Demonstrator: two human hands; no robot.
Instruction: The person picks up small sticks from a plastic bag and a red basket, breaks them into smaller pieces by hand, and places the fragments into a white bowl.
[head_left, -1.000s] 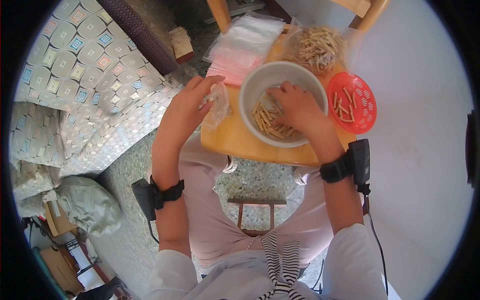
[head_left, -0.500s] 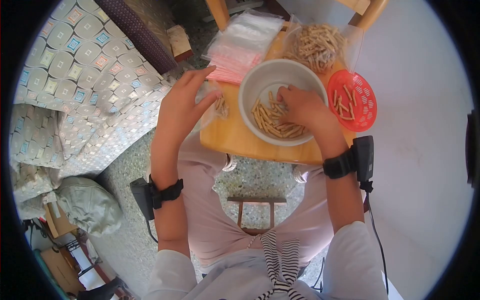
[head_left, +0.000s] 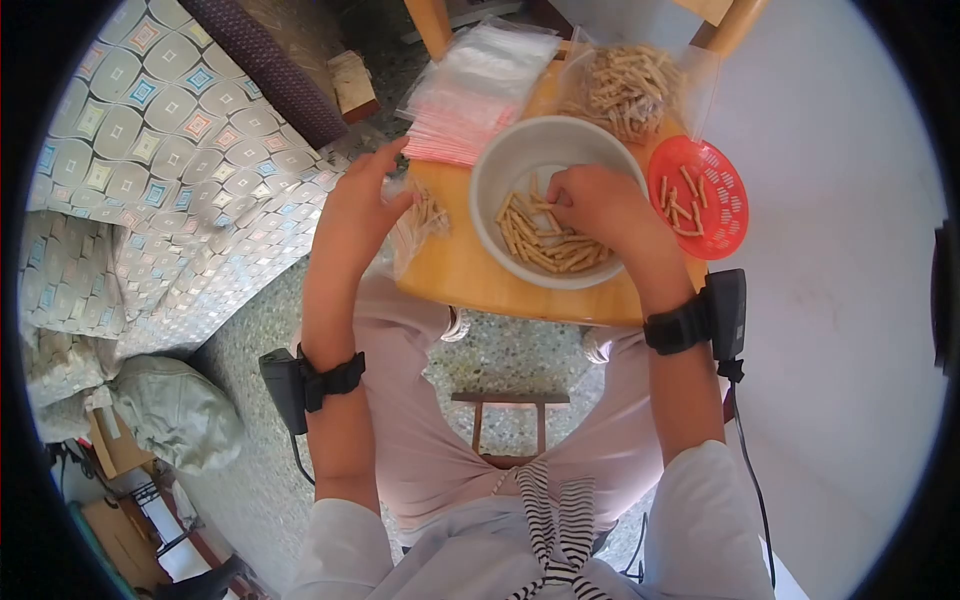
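In the head view, a wooden bench (head_left: 455, 280) is seen just beyond the person's knees. The left hand (head_left: 355, 215) is held at the bench's left edge, and a small clear bag (head_left: 415, 228) with a few pieces of wood inside is gripped under its fingers. The bag rests on the bench, just left of a white bowl (head_left: 500, 160).

The right hand (head_left: 592, 203) is lowered into the bowl, with its fingers curled down among the loose wooden sticks (head_left: 530, 245) on the bowl's bottom. Whether a stick is pinched cannot be told, since the fingertips are hidden.

A red basket (head_left: 725, 225) holding a few more sticks is set just right of the bowl, at the bench's right edge. A stack of flat clear bags (head_left: 475, 90) is laid at the far left of the bench. A large clear bag of sticks (head_left: 625, 90) is placed at the far side, behind the bowl. A black wrist device (head_left: 715, 315) is strapped on the right forearm. A patterned bedcover (head_left: 150, 150) is spread to the left of the bench.
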